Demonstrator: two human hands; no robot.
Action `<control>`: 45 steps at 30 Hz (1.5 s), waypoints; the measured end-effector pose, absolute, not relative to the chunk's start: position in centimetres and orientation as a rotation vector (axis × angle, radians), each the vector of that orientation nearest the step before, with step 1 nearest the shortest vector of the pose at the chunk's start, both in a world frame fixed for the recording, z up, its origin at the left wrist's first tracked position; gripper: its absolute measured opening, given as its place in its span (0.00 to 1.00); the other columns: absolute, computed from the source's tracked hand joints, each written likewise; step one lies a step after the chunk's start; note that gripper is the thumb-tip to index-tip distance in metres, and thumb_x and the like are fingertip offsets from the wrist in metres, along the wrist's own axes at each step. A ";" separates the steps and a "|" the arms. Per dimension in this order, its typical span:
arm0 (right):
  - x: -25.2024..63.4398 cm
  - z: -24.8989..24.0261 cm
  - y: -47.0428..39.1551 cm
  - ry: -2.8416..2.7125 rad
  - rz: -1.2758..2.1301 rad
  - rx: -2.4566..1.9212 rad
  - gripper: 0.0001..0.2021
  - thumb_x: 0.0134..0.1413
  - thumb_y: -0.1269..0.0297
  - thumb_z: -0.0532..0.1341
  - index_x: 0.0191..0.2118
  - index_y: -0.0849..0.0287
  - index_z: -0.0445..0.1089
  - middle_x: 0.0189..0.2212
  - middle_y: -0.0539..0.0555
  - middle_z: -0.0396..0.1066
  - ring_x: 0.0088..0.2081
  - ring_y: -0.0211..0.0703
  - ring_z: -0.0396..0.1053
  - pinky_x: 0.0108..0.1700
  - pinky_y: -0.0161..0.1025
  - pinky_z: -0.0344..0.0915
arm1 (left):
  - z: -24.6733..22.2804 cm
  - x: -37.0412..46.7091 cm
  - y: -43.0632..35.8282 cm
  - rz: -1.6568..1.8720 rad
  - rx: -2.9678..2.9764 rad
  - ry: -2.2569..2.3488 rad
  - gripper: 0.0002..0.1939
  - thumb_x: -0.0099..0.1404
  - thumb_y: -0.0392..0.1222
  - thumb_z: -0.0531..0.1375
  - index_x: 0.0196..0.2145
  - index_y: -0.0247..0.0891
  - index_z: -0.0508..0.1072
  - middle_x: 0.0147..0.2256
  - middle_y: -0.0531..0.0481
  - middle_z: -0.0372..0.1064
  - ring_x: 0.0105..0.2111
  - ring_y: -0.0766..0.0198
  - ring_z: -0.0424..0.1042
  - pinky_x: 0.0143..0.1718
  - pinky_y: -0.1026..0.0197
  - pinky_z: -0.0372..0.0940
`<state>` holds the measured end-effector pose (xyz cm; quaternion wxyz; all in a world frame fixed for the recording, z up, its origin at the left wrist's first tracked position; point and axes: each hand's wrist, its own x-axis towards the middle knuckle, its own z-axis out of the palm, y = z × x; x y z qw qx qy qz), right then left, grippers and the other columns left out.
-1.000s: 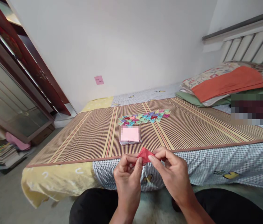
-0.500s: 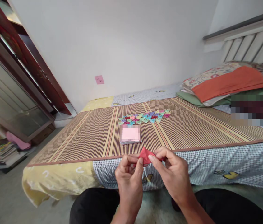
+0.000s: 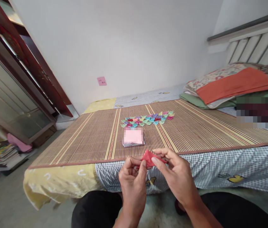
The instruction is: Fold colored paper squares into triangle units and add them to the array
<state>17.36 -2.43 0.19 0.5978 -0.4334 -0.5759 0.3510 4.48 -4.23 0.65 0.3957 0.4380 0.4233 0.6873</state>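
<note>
Red paper, folded up small with a point on top, up in both hands, in front of the near edge of the bed. Pinched tight on its left side by the left hand, thumb in front, bent fingers behind. On its right side, the thumb of the right hand, with fingers behind, partly hidden; cannot tell if pinching hard or only touching.

Just changed: right fingers, a moment ago curled in close, now straighter and more spread, with more of the red flap showing. Maybe a new, looser hold for the work on that side; paper shape much the same, so probably not a finished fold.

Now counting. Hands: two. Red paper: one. Past the hands, on the striped mat, one stack of pink paper, top blurred out. Just behind that, little folded papers of many colors, in a long slanting bunch; lots, but too small and close together to count. Mat: one. Pink note stuck on the wall: one. Off to the right, one pile of pillows; cannot tell how many.
</note>
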 end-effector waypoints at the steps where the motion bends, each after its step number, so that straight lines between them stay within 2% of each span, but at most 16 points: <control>1: 17.5 0.3 -2.4 -1.378 0.844 -1.010 0.09 0.63 0.57 0.64 0.41 0.57 0.74 0.32 0.53 0.76 0.34 0.44 0.74 0.36 0.37 0.69 | 0.7 4.5 -4.2 1.745 1.116 1.074 0.13 0.62 0.45 0.70 0.27 0.37 0.72 0.27 0.52 0.73 0.27 0.68 0.73 0.31 0.68 0.69; 5: 17.9 0.6 -2.5 -1.464 0.877 -1.020 0.13 0.66 0.55 0.61 0.34 0.58 0.72 0.27 0.50 0.71 0.29 0.40 0.66 0.31 0.35 0.62 | 0.9 4.6 -4.0 1.757 1.158 1.096 0.13 0.62 0.45 0.70 0.27 0.37 0.73 0.29 0.50 0.75 0.29 0.66 0.76 0.32 0.66 0.72; 11: 17.8 0.3 -2.7 -1.415 0.793 -1.013 0.13 0.67 0.55 0.60 0.33 0.57 0.68 0.25 0.47 0.64 0.26 0.37 0.59 0.28 0.34 0.58 | 1.3 4.6 -3.9 1.719 1.059 1.061 0.13 0.59 0.44 0.73 0.27 0.37 0.73 0.26 0.52 0.75 0.27 0.65 0.77 0.32 0.66 0.73; 19: 18.0 0.7 -2.4 -1.343 0.718 -1.002 0.12 0.67 0.57 0.60 0.32 0.57 0.69 0.24 0.46 0.64 0.25 0.37 0.58 0.26 0.34 0.56 | 0.9 3.8 -3.5 1.794 0.945 0.981 0.14 0.59 0.43 0.72 0.35 0.37 0.73 0.30 0.49 0.79 0.28 0.65 0.79 0.35 0.64 0.74; 21: 18.0 0.8 -2.3 -1.342 0.708 -1.010 0.12 0.67 0.57 0.60 0.32 0.57 0.68 0.23 0.46 0.64 0.25 0.37 0.59 0.27 0.34 0.57 | 1.0 3.3 -3.3 1.807 0.919 0.975 0.13 0.62 0.45 0.70 0.38 0.37 0.73 0.35 0.46 0.80 0.31 0.65 0.78 0.36 0.63 0.73; 23: 18.0 0.8 -2.3 -1.382 0.721 -1.018 0.12 0.67 0.57 0.60 0.32 0.57 0.68 0.24 0.47 0.64 0.25 0.37 0.60 0.28 0.34 0.57 | 1.3 2.9 -3.1 1.712 0.988 0.992 0.13 0.65 0.47 0.68 0.42 0.36 0.75 0.39 0.44 0.80 0.37 0.62 0.78 0.39 0.63 0.72; 25: 17.9 0.7 -2.4 -1.452 0.758 -1.013 0.12 0.67 0.57 0.59 0.32 0.57 0.69 0.24 0.48 0.66 0.27 0.38 0.61 0.29 0.35 0.59 | 1.7 2.7 -3.0 1.510 1.132 0.997 0.15 0.61 0.47 0.71 0.42 0.35 0.78 0.38 0.44 0.79 0.38 0.60 0.77 0.41 0.62 0.70; 26: 17.8 0.7 -2.4 -1.486 0.779 -1.009 0.12 0.68 0.57 0.59 0.32 0.57 0.69 0.25 0.48 0.66 0.27 0.39 0.62 0.30 0.35 0.59 | 1.8 2.7 -3.0 1.436 1.166 0.986 0.14 0.60 0.46 0.72 0.38 0.34 0.78 0.36 0.45 0.79 0.36 0.61 0.76 0.39 0.62 0.69; 29: 17.7 0.6 -2.5 -1.550 0.814 -0.998 0.13 0.68 0.58 0.58 0.32 0.57 0.69 0.26 0.49 0.67 0.29 0.40 0.64 0.32 0.35 0.61 | 1.9 2.7 -2.8 1.376 1.150 0.956 0.13 0.56 0.44 0.74 0.32 0.34 0.77 0.31 0.49 0.77 0.33 0.63 0.75 0.38 0.63 0.68; 34: 17.9 0.6 -2.5 -1.542 0.843 -1.017 0.13 0.68 0.56 0.58 0.34 0.57 0.69 0.27 0.49 0.69 0.30 0.40 0.65 0.32 0.36 0.61 | 1.5 2.5 -3.0 1.475 1.005 0.917 0.23 0.55 0.40 0.75 0.46 0.38 0.74 0.33 0.48 0.80 0.35 0.62 0.78 0.41 0.62 0.70; 39: 17.8 0.8 -2.2 -1.555 0.793 -1.002 0.12 0.67 0.59 0.59 0.33 0.57 0.69 0.27 0.49 0.69 0.30 0.40 0.67 0.33 0.36 0.63 | 1.2 2.8 -3.0 1.436 0.999 0.920 0.19 0.53 0.41 0.76 0.40 0.36 0.76 0.36 0.46 0.80 0.36 0.62 0.79 0.41 0.62 0.71; 43: 17.7 1.0 -1.8 -1.583 0.737 -0.979 0.10 0.67 0.63 0.59 0.32 0.57 0.69 0.27 0.49 0.70 0.30 0.40 0.69 0.34 0.35 0.64 | 1.0 3.2 -2.5 1.459 0.952 0.948 0.20 0.53 0.42 0.76 0.41 0.36 0.75 0.32 0.49 0.79 0.31 0.64 0.78 0.37 0.64 0.71; 45: 17.6 0.9 -1.6 -1.594 0.723 -0.987 0.10 0.66 0.64 0.59 0.31 0.57 0.69 0.27 0.49 0.70 0.29 0.40 0.70 0.34 0.35 0.65 | 0.9 3.3 -2.2 1.441 0.950 0.948 0.18 0.53 0.42 0.76 0.38 0.36 0.76 0.30 0.50 0.79 0.29 0.66 0.76 0.34 0.65 0.70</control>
